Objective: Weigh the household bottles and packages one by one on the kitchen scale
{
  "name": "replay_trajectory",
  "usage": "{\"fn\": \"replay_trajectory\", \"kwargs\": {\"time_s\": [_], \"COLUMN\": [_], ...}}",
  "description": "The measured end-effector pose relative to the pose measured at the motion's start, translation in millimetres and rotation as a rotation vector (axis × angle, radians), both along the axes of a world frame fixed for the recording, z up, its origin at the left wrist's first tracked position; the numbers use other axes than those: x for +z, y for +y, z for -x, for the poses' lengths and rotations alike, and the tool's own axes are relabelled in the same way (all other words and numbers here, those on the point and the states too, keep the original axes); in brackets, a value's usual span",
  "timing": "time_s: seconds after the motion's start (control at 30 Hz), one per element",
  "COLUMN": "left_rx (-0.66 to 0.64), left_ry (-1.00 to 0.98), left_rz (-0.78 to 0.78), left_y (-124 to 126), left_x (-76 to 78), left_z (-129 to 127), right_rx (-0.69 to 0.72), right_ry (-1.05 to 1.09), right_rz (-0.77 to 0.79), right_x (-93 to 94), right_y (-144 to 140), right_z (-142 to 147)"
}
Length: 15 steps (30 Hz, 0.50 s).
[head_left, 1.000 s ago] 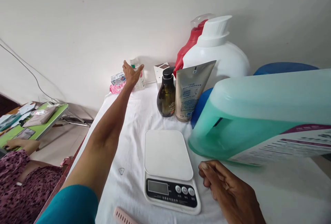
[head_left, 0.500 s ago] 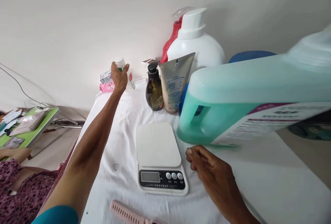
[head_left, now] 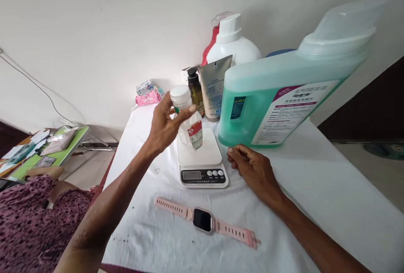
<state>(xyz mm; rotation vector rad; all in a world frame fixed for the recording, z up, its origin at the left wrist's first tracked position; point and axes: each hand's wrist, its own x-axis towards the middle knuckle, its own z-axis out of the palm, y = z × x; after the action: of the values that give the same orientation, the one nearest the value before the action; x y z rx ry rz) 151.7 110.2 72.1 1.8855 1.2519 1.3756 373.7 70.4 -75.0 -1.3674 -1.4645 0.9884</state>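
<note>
My left hand (head_left: 164,128) grips a small white bottle (head_left: 189,119) with a white cap and a red label, held in the air just above the white kitchen scale (head_left: 202,161). The bottle is tilted slightly. My right hand (head_left: 252,170) rests on the white cloth right of the scale, fingers loosely curled and holding nothing. A pink smartwatch (head_left: 203,219) lies flat in front of the scale.
A large teal detergent jug (head_left: 284,96) stands right of the scale. Behind are a grey tube (head_left: 213,88), a dark pump bottle (head_left: 195,90), a white jug (head_left: 232,43) and a red bottle. A pink packet (head_left: 148,98) lies at the back left. Another person sits at the lower left.
My left hand took the small bottle from the back of the table and carried it toward me, over the scale. The right hand stayed beside the scale. The view tilted down, showing the watch.
</note>
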Motion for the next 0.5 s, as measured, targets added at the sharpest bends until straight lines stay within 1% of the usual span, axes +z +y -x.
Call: {"fn": "replay_trajectory", "kwargs": {"time_s": [0.1,0.27,0.4,0.47,0.5], "left_rx": [-0.036,-0.003,0.0,0.019,0.041], "left_ry": [-0.003,0.039,0.056,0.035,0.013], "left_rz": [0.035,-0.008,-0.069,-0.092,-0.086], "left_y": [-15,-23,-26,-26,-26], "left_x": [-8.9,-14.7,-18.7,-24.8,-30.1], "left_z": [-12,-20,-13,-3,3], "right_rx": [0.006,0.001,-0.002,0.0,0.001], "right_ry": [0.012,0.033,0.036,0.026,0.018], "right_rz": [-0.004,-0.002,-0.002,-0.006,-0.007], "right_x": [-0.1,-2.4,-3.1,-3.1,-3.0], "right_y": [-1,0,0,0,0], "right_z": [0,1,1,0,0]}}
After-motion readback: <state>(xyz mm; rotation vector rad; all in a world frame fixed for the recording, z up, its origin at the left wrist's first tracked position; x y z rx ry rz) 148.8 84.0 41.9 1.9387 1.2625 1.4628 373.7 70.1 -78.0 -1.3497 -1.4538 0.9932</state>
